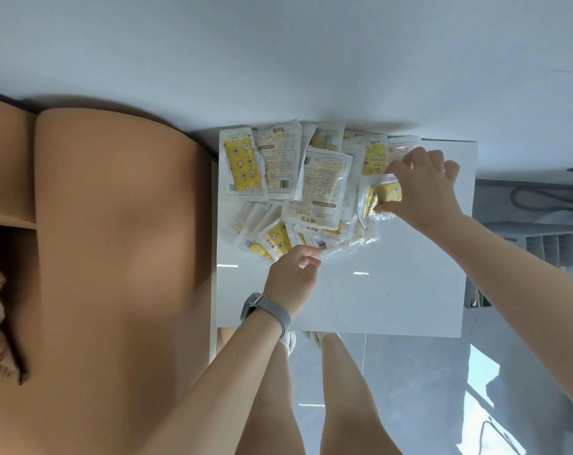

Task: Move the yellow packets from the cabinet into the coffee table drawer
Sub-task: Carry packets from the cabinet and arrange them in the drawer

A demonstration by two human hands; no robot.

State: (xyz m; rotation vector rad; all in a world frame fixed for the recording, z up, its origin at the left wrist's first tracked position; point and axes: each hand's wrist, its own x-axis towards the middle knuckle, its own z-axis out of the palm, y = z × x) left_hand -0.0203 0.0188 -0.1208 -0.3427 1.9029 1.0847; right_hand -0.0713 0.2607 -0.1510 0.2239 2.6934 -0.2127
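Note:
Several yellow-and-white packets (314, 185) lie in a loose heap at the far side of a glossy white cabinet top (393, 290), against the wall. My right hand (423, 188) is over the heap's right side, its fingers shut on one crumpled yellow packet (378, 197) lifted slightly off the pile. My left hand (293, 277), with a grey watch on the wrist, rests at the near edge of the heap; its fingertips touch the packets (278, 239) there, and no packet is clearly gripped. The coffee table drawer is not in view.
A large tan sofa (114, 257) fills the left, close against the cabinet's left edge. A white wall (278, 60) rises behind the heap. My legs and the grey floor (426, 389) lie below the cabinet's near edge. Grey shelving (541, 244) stands at the right.

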